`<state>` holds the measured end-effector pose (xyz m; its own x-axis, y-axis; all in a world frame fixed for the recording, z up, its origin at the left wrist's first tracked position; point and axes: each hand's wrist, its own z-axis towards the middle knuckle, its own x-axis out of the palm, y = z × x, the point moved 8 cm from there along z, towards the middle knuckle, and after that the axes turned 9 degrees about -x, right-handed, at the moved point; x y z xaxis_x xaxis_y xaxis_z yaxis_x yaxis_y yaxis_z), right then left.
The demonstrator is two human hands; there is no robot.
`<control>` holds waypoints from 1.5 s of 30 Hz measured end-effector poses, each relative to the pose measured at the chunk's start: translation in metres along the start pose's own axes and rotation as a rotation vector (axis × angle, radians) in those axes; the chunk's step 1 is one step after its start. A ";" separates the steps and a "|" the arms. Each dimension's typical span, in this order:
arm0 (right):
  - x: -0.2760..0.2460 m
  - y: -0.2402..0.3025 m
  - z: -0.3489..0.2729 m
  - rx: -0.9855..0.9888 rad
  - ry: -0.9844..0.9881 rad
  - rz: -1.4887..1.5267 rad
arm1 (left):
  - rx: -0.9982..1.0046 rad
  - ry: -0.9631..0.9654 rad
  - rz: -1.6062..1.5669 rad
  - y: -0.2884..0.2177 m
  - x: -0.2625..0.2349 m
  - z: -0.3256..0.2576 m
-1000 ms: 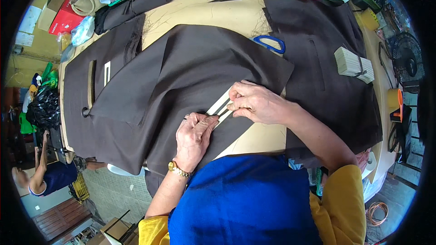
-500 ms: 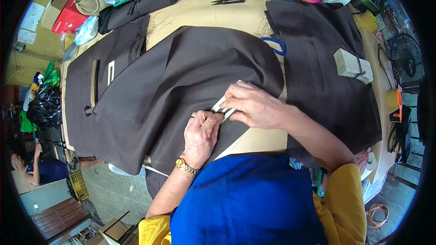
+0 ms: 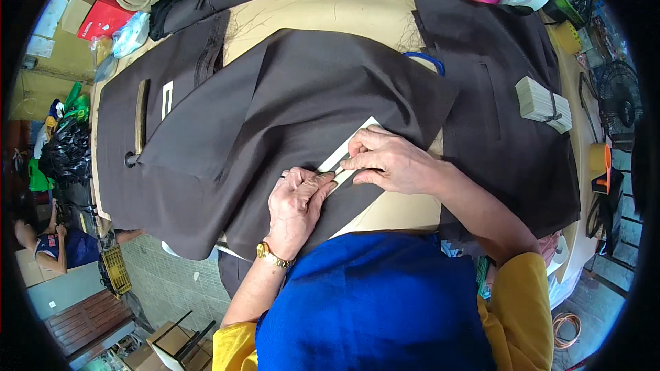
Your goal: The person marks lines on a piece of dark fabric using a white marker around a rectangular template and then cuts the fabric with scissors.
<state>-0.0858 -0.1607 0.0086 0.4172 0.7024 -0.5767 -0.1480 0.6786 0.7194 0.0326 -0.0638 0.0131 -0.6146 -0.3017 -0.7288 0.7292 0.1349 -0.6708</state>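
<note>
Pale, flat strip (image 3: 344, 150), smooth, straight-edged and slotted lengthwise: lies aslant on dark brown cloth (image 3: 295, 89), near the middle of the front edge of the tabletop (image 3: 302, 7). Cloth is matte, rucked in soft folds. My left grip (image 3: 293, 200) has thumb and fingertips gathered at the strip's nearer end; my right grip (image 3: 390, 159) bends its fingertips onto it further along. Whether either is clamped or merely pressing, I cannot tell. Toward the right edge: a banded, block-shaped bundle of pale slats (image 3: 543, 104).
</note>
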 end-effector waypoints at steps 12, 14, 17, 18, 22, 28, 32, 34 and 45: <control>-0.001 -0.002 0.001 -0.009 0.055 0.026 | 0.147 -0.090 0.044 -0.009 0.000 -0.006; -0.005 0.001 0.004 -0.007 0.058 -0.012 | 0.138 -0.093 0.047 -0.011 -0.001 -0.006; -0.006 0.011 0.008 0.002 0.006 -0.086 | 0.140 -0.094 0.045 -0.012 -0.001 -0.006; 0.000 0.017 0.010 -0.011 -0.018 -0.067 | 0.146 -0.097 0.039 -0.011 -0.001 -0.006; 0.015 0.010 0.006 -0.017 0.016 -0.019 | 0.134 -0.086 0.036 -0.011 -0.002 -0.006; 0.016 0.009 0.006 -0.025 0.028 -0.028 | 0.104 -0.069 0.033 -0.004 -0.003 -0.009; 0.016 0.009 0.006 -0.030 0.022 -0.034 | 0.137 -0.089 0.049 -0.006 -0.003 -0.011; 0.015 0.009 0.006 -0.037 0.012 -0.030 | 0.160 -0.093 0.054 -0.007 -0.002 -0.011; 0.015 0.010 0.007 -0.045 0.002 -0.031 | 0.175 0.057 0.175 -0.009 -0.011 -0.037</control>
<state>-0.0752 -0.1450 0.0100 0.4205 0.6815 -0.5989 -0.1754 0.7087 0.6833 0.0219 -0.0267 0.0222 -0.4866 -0.2339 -0.8417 0.8640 0.0139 -0.5034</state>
